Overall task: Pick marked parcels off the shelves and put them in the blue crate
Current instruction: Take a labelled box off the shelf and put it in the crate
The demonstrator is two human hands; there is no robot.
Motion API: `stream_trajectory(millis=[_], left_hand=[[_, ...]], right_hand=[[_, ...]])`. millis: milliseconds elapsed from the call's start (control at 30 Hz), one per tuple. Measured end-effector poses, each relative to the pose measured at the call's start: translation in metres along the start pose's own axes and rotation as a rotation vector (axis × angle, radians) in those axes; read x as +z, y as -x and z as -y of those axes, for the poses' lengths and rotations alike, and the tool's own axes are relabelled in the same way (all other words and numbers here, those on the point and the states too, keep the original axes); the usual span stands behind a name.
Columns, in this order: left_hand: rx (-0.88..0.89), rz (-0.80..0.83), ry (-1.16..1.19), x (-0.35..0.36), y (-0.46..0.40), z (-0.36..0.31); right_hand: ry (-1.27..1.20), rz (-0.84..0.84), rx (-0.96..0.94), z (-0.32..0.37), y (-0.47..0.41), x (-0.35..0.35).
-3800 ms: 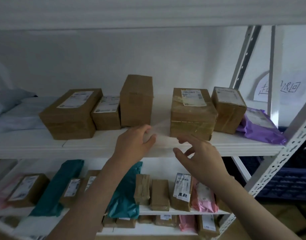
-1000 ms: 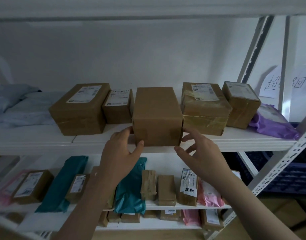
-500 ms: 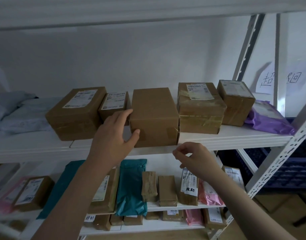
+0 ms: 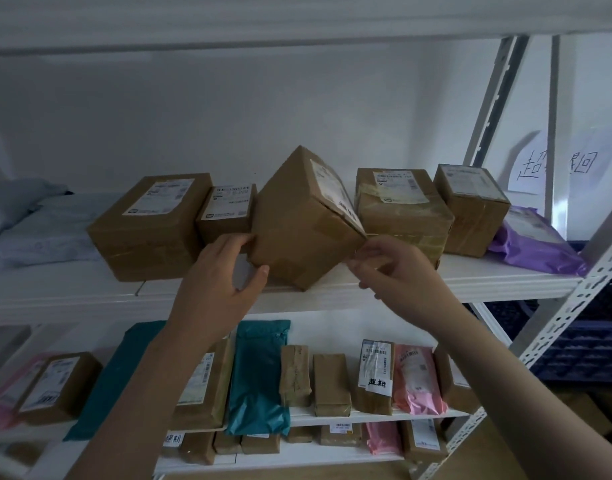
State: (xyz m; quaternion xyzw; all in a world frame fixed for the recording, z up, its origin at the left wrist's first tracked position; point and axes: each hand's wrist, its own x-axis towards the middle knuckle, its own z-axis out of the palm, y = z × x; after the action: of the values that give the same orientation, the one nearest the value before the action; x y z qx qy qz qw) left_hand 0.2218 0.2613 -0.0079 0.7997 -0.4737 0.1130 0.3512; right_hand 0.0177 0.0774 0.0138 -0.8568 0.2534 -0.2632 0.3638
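We see the tilted cardboard box (image 4: 304, 220) standing on one lower edge at the front of the upper shelf (image 4: 436, 282), its labelled face turned up to the right. Our left hand (image 4: 224, 271) grips its lower left corner, thumb on the front face. Our right hand (image 4: 391, 268) pinches its lower right corner by the label's end. Other boxes flank it; a purple bag (image 4: 536, 244) lies at the far right. The blue crate (image 4: 588, 344) sits behind the rack's right post.
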Motion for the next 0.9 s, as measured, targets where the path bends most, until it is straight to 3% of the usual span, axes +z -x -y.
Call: stream_trajectory(millis=[267,533,733,900], left_hand=[[-0.01,0.086,0.009,0.01,0.004,-0.003],[-0.081,0.19,-0.053,0.001,-0.024,-0.019],[-0.058,0.149,-0.162,0.005,-0.047,-0.023],[-0.02,0.119,-0.086,0.01,-0.044,-0.017]], right_hand=[[0.09,-0.094,-0.07,0.017,-0.007,-0.005],[0.14,0.074,-0.024,0.022,-0.038,0.006],[0.125,0.138,-0.011,0.028,-0.062,0.014],[0.289,0.009,-0.076,0.034,-0.05,0.019]])
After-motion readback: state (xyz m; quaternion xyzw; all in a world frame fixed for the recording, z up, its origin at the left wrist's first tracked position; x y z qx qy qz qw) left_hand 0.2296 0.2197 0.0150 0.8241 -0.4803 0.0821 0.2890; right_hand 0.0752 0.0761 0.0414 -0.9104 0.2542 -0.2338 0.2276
